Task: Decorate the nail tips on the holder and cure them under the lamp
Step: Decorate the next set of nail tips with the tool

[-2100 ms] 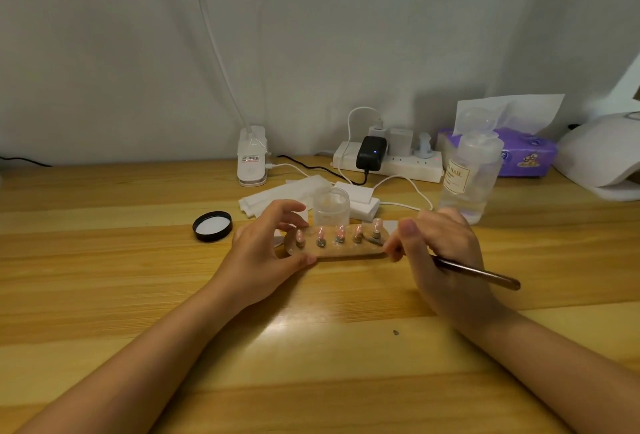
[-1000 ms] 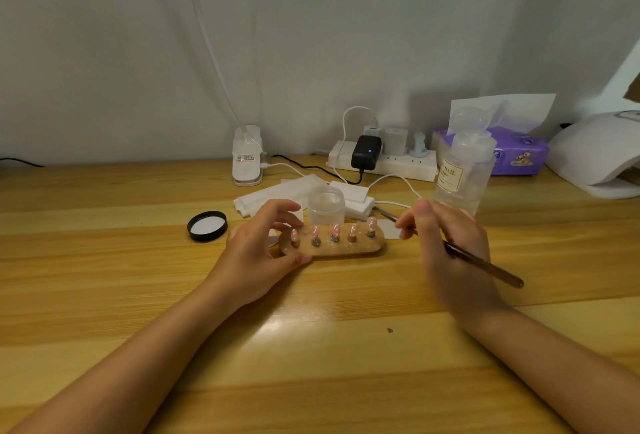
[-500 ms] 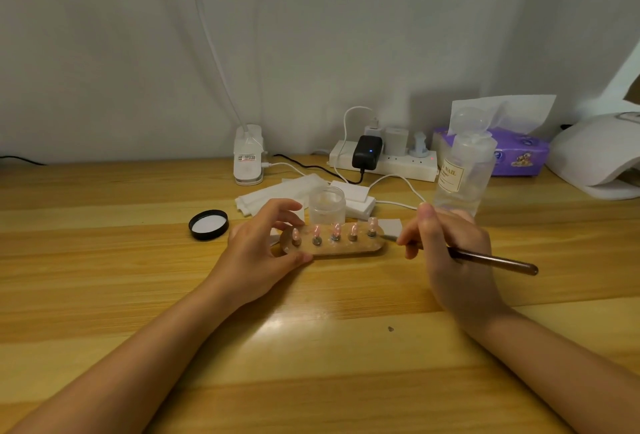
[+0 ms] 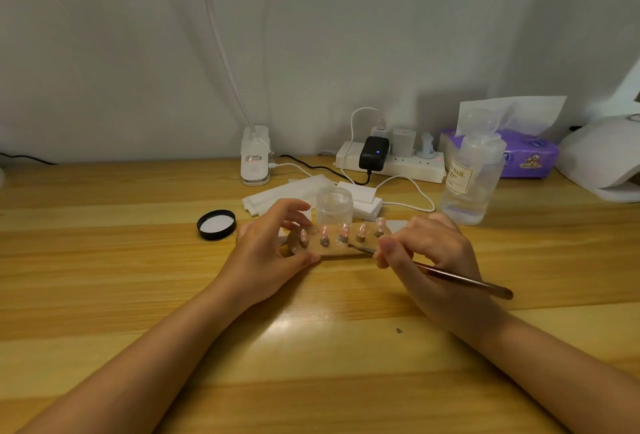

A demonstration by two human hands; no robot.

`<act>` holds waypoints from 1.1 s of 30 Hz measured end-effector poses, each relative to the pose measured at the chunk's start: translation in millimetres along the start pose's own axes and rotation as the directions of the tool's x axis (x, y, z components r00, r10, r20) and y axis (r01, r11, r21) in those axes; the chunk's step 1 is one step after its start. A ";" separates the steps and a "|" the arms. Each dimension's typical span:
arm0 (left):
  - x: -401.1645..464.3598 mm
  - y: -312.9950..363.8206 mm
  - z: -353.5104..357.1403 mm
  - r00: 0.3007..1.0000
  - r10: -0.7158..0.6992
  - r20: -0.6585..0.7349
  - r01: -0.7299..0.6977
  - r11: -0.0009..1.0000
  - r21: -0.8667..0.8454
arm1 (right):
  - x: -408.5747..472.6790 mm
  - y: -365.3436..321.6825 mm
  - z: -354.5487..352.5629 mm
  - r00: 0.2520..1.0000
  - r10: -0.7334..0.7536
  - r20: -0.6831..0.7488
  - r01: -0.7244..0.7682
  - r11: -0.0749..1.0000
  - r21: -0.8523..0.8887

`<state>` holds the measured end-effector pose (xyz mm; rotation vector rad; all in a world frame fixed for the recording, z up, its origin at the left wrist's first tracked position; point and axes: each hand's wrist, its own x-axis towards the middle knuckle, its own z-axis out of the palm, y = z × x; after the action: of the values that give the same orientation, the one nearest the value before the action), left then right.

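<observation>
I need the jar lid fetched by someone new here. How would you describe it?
On the wooden desk, look left of the left hand and the clear jar. The lid lies there alone: round, black rim, white inside.

Left hand [image 4: 266, 260] pinches with curled fingers; right hand [image 4: 433, 260] holds a pen-style grip.

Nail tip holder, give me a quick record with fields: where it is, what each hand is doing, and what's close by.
holder: wooden nail tip holder on the table, five nail tips standing on it
left hand: left hand holds the holder's left end
right hand: right hand grips the brush, tip at the middle nail tips
nearby: clear jar behind, black lid left
</observation>
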<state>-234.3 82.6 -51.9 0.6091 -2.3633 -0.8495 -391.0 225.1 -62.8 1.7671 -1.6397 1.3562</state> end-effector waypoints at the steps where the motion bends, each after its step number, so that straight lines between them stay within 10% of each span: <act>1: 0.3 0.1 0.0 1.000 0.002 -0.001 -0.002 1.000 0.000 | 0.3 0.0 0.1 1.000 0.009 -0.014 -0.009 1.000 0.003; 33: -0.7 -2.6 7.1 0.982 0.175 -0.076 -0.162 0.975 0.153 | 0.5 -13.7 11.1 0.989 -0.128 0.075 0.126 0.991 0.034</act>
<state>-237.6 84.2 -58.6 0.4842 -2.3704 -0.5670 -374.4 219.5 -63.2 1.9287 -1.5239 1.2755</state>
